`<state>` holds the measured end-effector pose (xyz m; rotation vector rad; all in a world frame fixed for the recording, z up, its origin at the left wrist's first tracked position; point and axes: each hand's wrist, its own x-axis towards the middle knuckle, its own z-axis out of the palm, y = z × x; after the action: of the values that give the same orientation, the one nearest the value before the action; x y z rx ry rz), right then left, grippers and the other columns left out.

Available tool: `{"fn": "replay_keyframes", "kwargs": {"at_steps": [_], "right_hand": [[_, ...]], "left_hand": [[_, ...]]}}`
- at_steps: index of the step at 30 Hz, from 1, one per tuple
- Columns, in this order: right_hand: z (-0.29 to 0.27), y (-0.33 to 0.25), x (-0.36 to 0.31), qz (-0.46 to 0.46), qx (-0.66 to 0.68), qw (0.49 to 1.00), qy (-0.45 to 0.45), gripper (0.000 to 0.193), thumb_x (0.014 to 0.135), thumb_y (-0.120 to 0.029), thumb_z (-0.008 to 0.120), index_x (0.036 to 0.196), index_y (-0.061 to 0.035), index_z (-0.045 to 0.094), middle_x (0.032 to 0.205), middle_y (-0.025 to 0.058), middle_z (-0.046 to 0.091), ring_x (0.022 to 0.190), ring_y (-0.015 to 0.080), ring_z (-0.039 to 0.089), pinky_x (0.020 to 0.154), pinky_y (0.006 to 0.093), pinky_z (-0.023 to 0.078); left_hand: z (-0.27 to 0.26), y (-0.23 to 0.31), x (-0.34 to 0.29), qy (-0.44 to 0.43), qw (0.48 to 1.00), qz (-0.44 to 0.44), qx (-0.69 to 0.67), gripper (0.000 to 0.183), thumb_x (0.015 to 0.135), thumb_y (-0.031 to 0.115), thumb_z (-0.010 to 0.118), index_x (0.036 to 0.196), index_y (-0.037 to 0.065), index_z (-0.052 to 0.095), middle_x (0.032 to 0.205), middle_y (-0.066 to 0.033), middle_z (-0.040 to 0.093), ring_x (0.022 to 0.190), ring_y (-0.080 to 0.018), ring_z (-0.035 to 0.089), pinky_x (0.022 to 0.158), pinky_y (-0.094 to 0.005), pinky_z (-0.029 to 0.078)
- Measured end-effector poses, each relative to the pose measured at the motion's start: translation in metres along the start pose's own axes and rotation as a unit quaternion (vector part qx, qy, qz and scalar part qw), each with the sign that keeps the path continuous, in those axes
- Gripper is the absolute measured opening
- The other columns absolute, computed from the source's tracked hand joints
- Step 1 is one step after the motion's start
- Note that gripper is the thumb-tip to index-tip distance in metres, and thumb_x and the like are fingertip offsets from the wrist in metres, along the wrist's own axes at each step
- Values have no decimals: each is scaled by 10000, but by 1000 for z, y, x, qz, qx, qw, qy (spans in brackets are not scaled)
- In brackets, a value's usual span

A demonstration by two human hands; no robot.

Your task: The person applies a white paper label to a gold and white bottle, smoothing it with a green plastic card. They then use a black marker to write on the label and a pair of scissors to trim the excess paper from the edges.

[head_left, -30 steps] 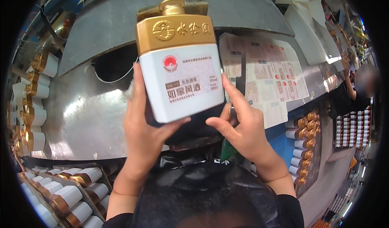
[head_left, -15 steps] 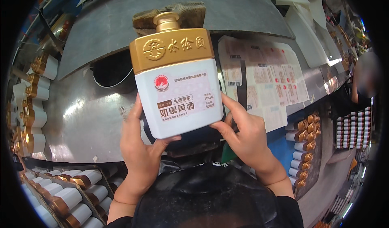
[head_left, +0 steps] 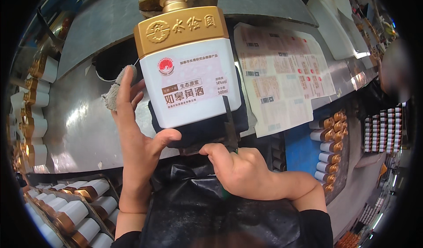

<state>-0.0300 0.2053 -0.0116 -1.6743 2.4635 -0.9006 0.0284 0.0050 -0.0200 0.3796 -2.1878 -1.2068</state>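
A flat white bottle with a gold shoulder and neck and a printed label lies face up on a dark cloth, neck pointing away. At its lower left side is my left hand, fingers spread, thumb beside the bottom corner; whether it touches the bottle I cannot tell. Grey knitted cloth covers some of its fingertips. My right hand is closed around a dark, narrow-bladed tool. Green handle parts show beside the fist. The blade's tip overlaps the bottle's lower right face in view.
Printed label sheets lie right of the bottle. A wooden block is behind its neck, and a dark bucket stands left. Similar bottles line the left side, lower-left crates and right. Another person is far right.
Both hands have let go of the bottle, now resting on the cloth, farther away. My left hand has opened. My right hand has swung inward, bringing the blade from over the label sheets to the bottle.
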Motion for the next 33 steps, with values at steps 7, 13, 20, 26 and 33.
{"fn": "replay_keyframes", "kwargs": {"at_steps": [7, 13, 20, 26, 33], "right_hand": [[-4, -6, 1, 30, 43, 998, -23, 136, 810, 35, 601, 944, 12, 591, 664, 75, 635, 398, 167, 555, 367, 285, 440], [-3, -11, 7, 24, 34, 999, 6, 120, 832, -25, 596, 948, 2, 589, 522, 55, 556, 388, 162, 560, 364, 274, 427], [1, -17, 7, 42, 8, 999, 24, 88, 836, -76, 612, 892, -18, 576, 416, 19, 450, 334, 143, 507, 337, 266, 394], [0, -19, 9, 49, 0, 999, 19, 82, 838, -78, 614, 868, -23, 561, 415, 29, 465, 349, 152, 537, 342, 271, 409], [-3, -17, 16, 51, -3, 999, 3, 91, 798, -37, 612, 854, -19, 543, 421, 49, 480, 367, 173, 563, 345, 288, 423]], "left_hand": [[-4, 1, -1, 22, 998, 63, 24, 707, 800, 443, 709, 1352, 56, 495, 1384, -158, 451, 1265, -282, 420, 1047, -411, 337], [-1, 29, 18, -42, 975, 161, 145, 293, 836, 45, 610, 1104, 108, 712, 1372, -171, 485, 1339, -319, 363, 1095, -418, 267], [12, 40, 36, -53, 956, 210, 199, 336, 775, 17, 611, 1026, 182, 760, 1391, -183, 482, 1376, -348, 324, 1093, -419, 263], [11, 38, 38, -59, 952, 225, 197, 344, 750, 48, 619, 1028, 192, 763, 1359, -193, 516, 1387, -350, 304, 1081, -423, 269], [10, 35, 39, -67, 949, 227, 207, 356, 735, 58, 618, 1033, 190, 762, 1377, -201, 498, 1379, -355, 314, 1081, -420, 271]]}}
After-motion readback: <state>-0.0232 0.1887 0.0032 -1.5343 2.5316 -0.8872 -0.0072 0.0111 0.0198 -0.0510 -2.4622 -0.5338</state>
